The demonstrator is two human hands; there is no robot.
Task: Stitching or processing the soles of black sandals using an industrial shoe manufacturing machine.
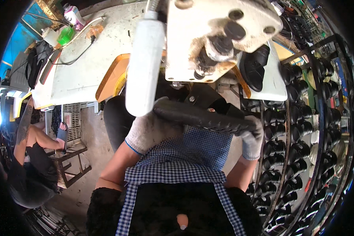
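A black shoe (204,117) with a thick, ridged sole is held crosswise in front of my apron, below the head of a white machine (185,43). My left hand (151,131), in a greyish-white knit glove, grips its left end; the fingers are partly hidden by the shoe and a white cylindrical part (145,67) of the machine. Around the right end closes my gloved right hand (252,137), the fingertips dark with dirt. Black straps or upper pieces with a small metal stud show above the sole. Another black shoe (254,69) lies on the worktable's right part.
The white worktable (82,82) carries a bottle (74,16), a green container (65,35) and a dark cable. On the right stands a metal rack (259,157) filled with many black shoes. Another person (31,165) sits at the left beside a metal-framed stool (69,157).
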